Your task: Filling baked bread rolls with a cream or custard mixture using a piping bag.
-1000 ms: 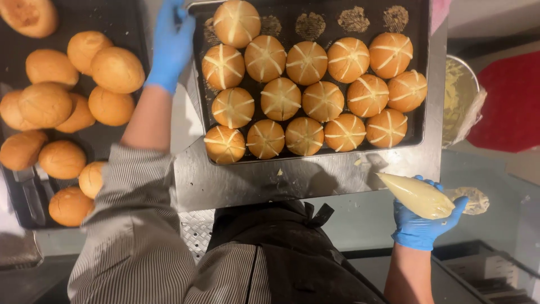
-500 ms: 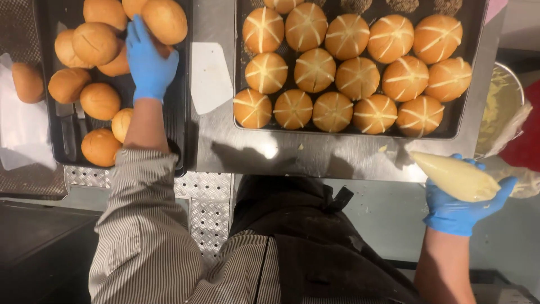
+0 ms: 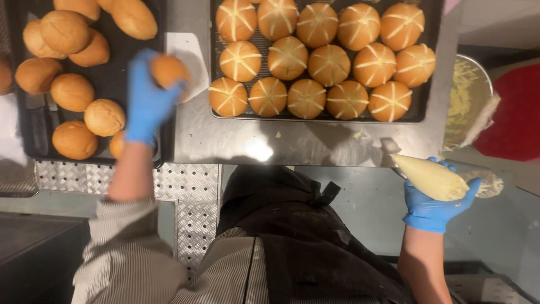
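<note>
Left hand (image 3: 147, 100) in blue glove, grip closed round a plain bun (image 3: 167, 70) above the left tray (image 3: 121, 79) edge. Right hand (image 3: 436, 205), grip wrapped round a piping bag (image 3: 430, 177), off the table (image 3: 253, 146) edge, near the crossed buns (image 3: 306, 97).

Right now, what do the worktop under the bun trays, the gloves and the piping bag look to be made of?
The grey worktop looks like brushed stainless steel: it shows a bright glare spot. The blue gloves on the left hand and right hand look like thin nitrile or similar, tight and matte. The cream-filled piping bag seems clear soft plastic, since the filling shows through.
</note>
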